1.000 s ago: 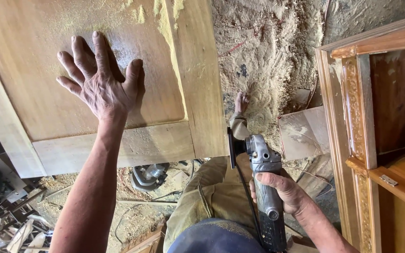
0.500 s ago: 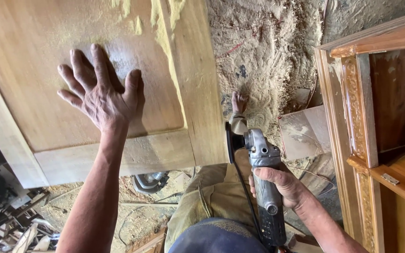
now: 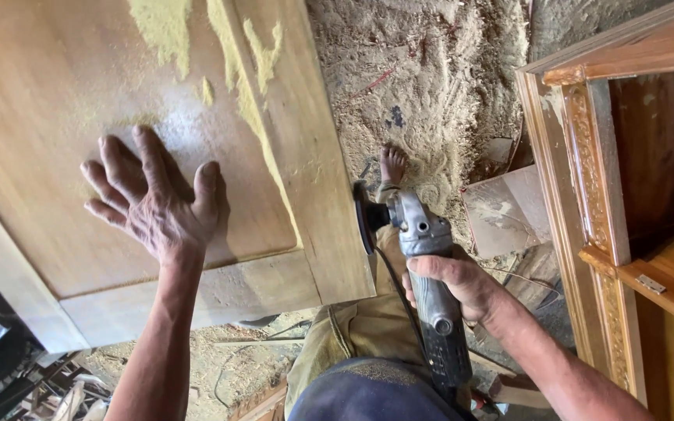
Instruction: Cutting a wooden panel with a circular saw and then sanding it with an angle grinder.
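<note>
Since the earlier frames the grinder [image 3: 423, 273] has edged closer to the door panel [image 3: 118, 117], its disc now right at the panel's side edge, while the left hand [image 3: 154, 206] has stayed flat on the wood. That left hand lies open, fingers spread, palm pressing the pale panel face, holding nothing. Yellow sawdust [image 3: 165, 27] sits in patches well above its fingertips and runs along the raised frame strip to its right. The right hand [image 3: 450, 284] is closed in a firm grip around the grey body of the grinder, with the dark disc ahead of the grip and the black handle end and cord behind it toward the person. Just beyond the disc a bare foot [image 3: 391, 164] stands on the sawdust-covered floor [image 3: 431, 78]. To the right of the grip stands a carved wooden frame [image 3: 587, 195].
</note>
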